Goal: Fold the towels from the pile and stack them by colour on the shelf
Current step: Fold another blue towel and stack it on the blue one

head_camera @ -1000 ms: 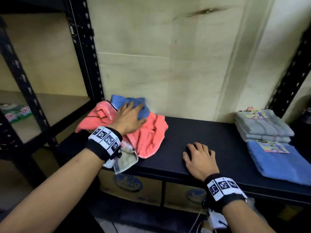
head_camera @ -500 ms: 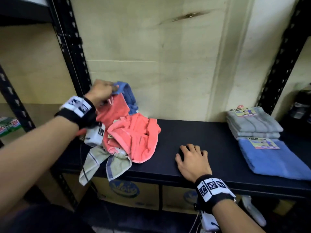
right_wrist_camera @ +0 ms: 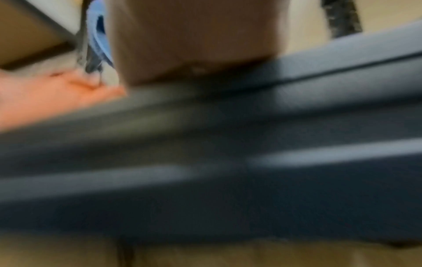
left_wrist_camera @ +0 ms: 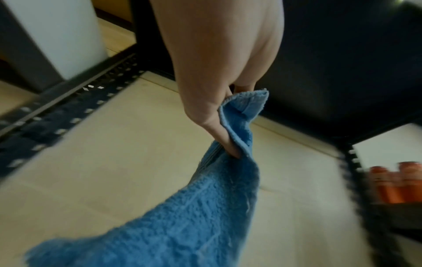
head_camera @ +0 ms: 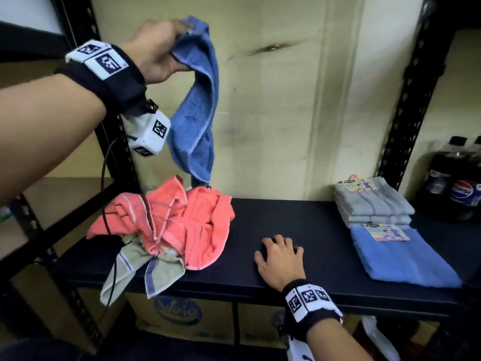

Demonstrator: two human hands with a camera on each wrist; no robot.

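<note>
The blue terry-cloth towel [head_camera: 196, 105] now hangs high in the air against the pale plywood back wall [head_camera: 273, 113], well up from where it was half a second ago, when it had only just come off the heap; a second ago it still lay on top of the pile under the left hand [head_camera: 158, 49]. That hand pinches the towel's hemmed top corner between thumb and curled fingers [left_wrist_camera: 222, 139], and the cloth drapes down in a long fold, its lowest tip just above, perhaps touching, the crumpled coral-pink striped towels [head_camera: 177, 222] left on the black shelf board [head_camera: 299, 230]. Under the pink ones a pale green towel with blue stripes [head_camera: 145, 272] spills over the shelf's front edge, much as before. The right hand [head_camera: 282, 259] has not shifted: it rests palm down on the shelf, fingers spread and holding nothing, between the pile and the folded stacks; the right wrist view is too blurred to add more. At the right end of the shelf sit the folded grey towels [head_camera: 372, 204], stacked with a printed label on top, and just in front of them a folded blue towel [head_camera: 400, 256] with its own label. Beyond the perforated black upright [head_camera: 408, 105], dark cola bottles [head_camera: 458, 183] stand on the neighbouring shelf. Cardboard boxes [head_camera: 179, 316] fill the space below the shelf.
</note>
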